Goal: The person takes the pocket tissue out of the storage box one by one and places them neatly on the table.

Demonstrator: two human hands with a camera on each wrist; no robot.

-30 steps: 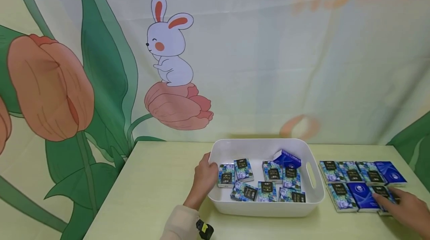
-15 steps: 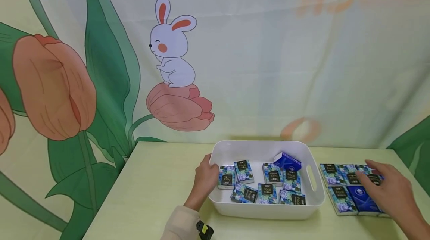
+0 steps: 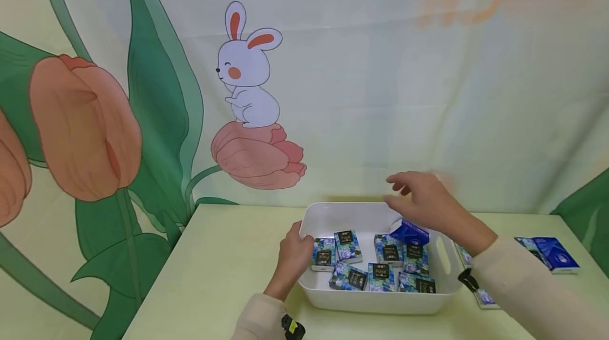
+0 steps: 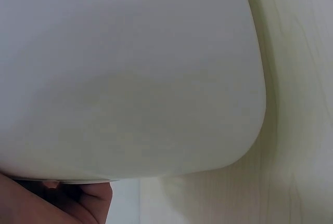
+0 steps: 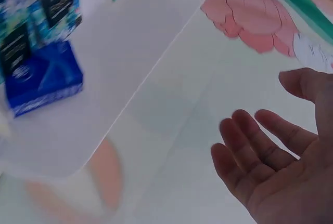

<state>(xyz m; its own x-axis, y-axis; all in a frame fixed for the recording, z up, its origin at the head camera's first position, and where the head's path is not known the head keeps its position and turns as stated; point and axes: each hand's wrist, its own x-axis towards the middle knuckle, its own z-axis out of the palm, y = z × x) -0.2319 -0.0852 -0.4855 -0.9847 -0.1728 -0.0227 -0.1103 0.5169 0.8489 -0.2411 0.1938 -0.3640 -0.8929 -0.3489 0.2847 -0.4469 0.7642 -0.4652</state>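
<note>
A white plastic bin (image 3: pixel 371 302) stands on the table with several small tissue packs inside. Most of these wear a blue floral wrapper, like the floral tissue pack (image 3: pixel 381 277) near the front. One plain blue tissue pack (image 3: pixel 410 232) leans at the back right of the bin. My left hand (image 3: pixel 293 253) grips the bin's left end, its fingers curled at the edge in the left wrist view. Above the bin's back rim hovers my right hand (image 3: pixel 423 200), fingers loosely bent and holding nothing, as its palm (image 5: pixel 291 182) shows in the right wrist view.
On the table (image 3: pixel 228 255) right of the bin lie more tissue packs, partly hidden by my right sleeve (image 3: pixel 518 282); a blue pack (image 3: pixel 555 254) shows at their far end. A printed curtain (image 3: pixel 352 91) with a rabbit and tulips hangs behind the table.
My right hand has swung left and up from the packs on the table to above the bin. My left hand keeps its grip. The packs in the bin look unchanged.
</note>
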